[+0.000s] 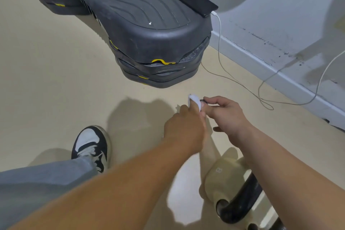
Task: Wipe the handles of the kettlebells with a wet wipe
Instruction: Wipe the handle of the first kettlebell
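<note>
A cream kettlebell (222, 179) with a black handle (240, 201) stands on the floor at the lower right, under my right forearm. Part of a second black handle (280, 225) shows at the bottom edge. Above the floor in front of the kettlebell, my left hand (184, 129) grips a white wet wipe (195, 101), which sticks out above its fingers. My right hand (225, 115) meets it from the right and pinches a small dark thing (203, 101) beside the wipe; what it is cannot be told. Neither hand touches the kettlebell.
A stack of black and yellow step platforms (149, 24) stands ahead, with a black phone (194, 0) on top. A white cable (220, 43) runs from the phone over the floor to the wall (280, 24) at the right. My shoe (91, 145) is at the lower left.
</note>
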The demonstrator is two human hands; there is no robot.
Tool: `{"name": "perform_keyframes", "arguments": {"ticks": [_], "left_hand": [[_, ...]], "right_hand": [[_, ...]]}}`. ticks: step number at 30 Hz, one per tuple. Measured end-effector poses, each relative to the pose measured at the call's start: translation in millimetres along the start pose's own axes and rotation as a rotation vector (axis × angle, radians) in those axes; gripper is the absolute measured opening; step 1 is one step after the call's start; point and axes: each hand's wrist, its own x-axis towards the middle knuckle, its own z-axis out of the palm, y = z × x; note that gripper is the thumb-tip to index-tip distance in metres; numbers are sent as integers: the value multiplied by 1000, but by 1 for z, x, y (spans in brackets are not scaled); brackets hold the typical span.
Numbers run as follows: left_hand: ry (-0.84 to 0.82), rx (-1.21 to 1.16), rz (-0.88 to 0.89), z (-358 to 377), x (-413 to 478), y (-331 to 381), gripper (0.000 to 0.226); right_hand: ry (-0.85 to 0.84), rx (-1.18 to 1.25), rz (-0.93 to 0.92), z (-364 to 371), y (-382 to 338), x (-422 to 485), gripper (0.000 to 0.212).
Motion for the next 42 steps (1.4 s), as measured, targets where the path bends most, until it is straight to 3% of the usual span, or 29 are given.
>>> {"name": "perform_keyframes", "arguments": {"ticks": [2,7,11,14,17,21,23,26,30,32,34,36,38,40,42], "left_hand": [[-54,-8,9,-3,15,6,54],[186,218,80,30,-41,-22,75],[220,91,109,54,-83,-37,66],[236,37,122,26,-59,-18,49],[150,-162,3,-11,-13,-2,23],[201,-509,-185,-9,-11,-2,19],[237,-421,-211,6,-30,-14,31],[298,-252,-67,36,-59,-31,49],[316,-153,-107,46,-69,-36,42],[246,-60,-133,28,-47,-28,36],[63,-113,-127,7,-16,-19,37],[-162,-374,-132,-11,7,-18,38],[-230,-695,-138,-16,9,-27,40],[-72,-641,-91,-2,-7,-36,37],[232,-306,-27,26,-37,-40,29]], "right_hand": [[37,-23,-20,1,2,4,13],[35,-77,-74,0,4,14,16],[53,-97,-104,-1,9,19,15],[30,-95,-123,0,7,18,14],[21,-84,-120,1,4,15,18],[36,-83,-125,2,6,14,17],[46,-87,-135,4,8,17,14],[52,-137,-149,3,10,18,14],[54,-266,-170,6,17,18,18],[38,-293,-191,5,19,15,16],[9,-297,-199,3,17,14,25],[-13,-339,-198,2,14,9,36],[-41,-370,-180,1,11,7,42],[-70,-386,-169,1,8,4,37],[-84,-380,-163,0,5,3,33]]}}
